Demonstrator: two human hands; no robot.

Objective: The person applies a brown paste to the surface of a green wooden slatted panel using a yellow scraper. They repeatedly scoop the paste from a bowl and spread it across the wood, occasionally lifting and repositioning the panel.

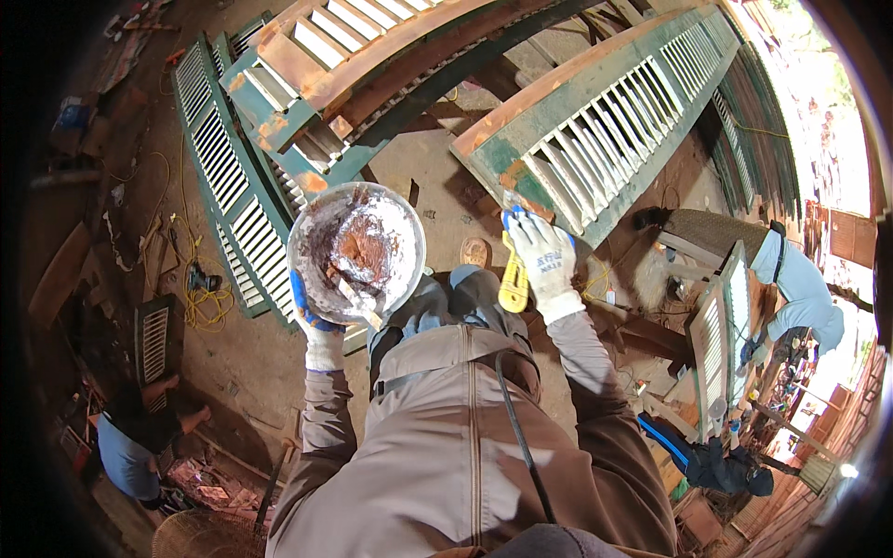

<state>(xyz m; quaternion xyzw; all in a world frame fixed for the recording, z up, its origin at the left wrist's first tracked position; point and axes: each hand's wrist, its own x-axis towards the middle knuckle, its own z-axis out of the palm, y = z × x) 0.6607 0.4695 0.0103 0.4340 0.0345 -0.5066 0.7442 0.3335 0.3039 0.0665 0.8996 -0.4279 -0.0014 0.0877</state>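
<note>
My left hand (314, 321), in a white and blue work glove, grips the rim of a round metal bowl (416, 237) on its left side. Reddish-brown paste (361, 246) sits in the bowl amid whitish smears, and a paste-smeared stick-like tool (356, 298) leans against its near wall. My gloved right hand (539, 256) is closed around a putty knife (513, 279) with a yellow handle. The knife's blade end points away from me, at the near corner of a green louvered shutter (507, 153). Brown filler patches show on that shutter's frame.
More louvered shutters (330, 93) are stacked ahead and to the left. Yellow cords (200, 302) lie on the floor by a power tool (200, 277). At right, one person (791, 279) bends over another shutter (712, 344), with a second person (716, 465) nearby. Another person (130, 446) is at lower left.
</note>
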